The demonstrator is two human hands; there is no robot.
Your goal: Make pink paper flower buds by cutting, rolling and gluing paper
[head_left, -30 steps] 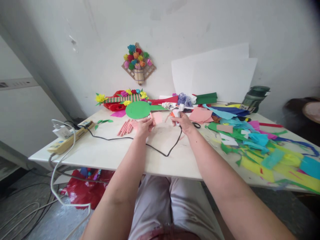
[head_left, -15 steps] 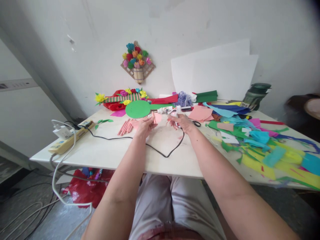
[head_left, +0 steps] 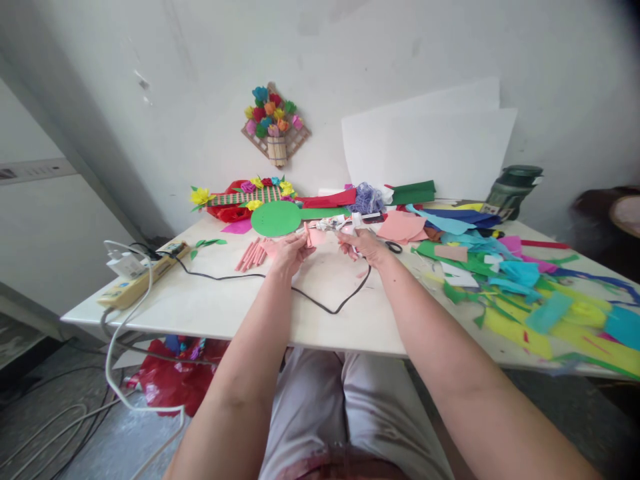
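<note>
My left hand (head_left: pixel 293 252) is closed on a partly rolled piece of pink paper (head_left: pixel 316 236), held upright between thumb and fingers above the table. To its right, my right hand (head_left: pixel 363 245) grips a white glue gun (head_left: pixel 357 220), mostly hidden by the fingers, with a black cord (head_left: pixel 336 311) trailing from it. The gun's front end points towards the pink paper; whether they touch I cannot tell. Several thin pink paper rolls (head_left: pixel 251 255) lie left of my left hand. Behind the hands is a green round-ended paper piece (head_left: pixel 276 219).
A power strip (head_left: pixel 125 283) sits at the table's left edge. Black-handled scissors (head_left: pixel 394 247) lie beside my right wrist. Coloured paper scraps (head_left: pixel 520 313) cover the right side, with a green bottle (head_left: pixel 514 192) behind. Paper-flower decorations (head_left: pixel 245 195) stand along the wall.
My right hand has shifted and tilted slightly, and the glue gun's front end seems closer to the pink paper. My left hand stays almost in place.
</note>
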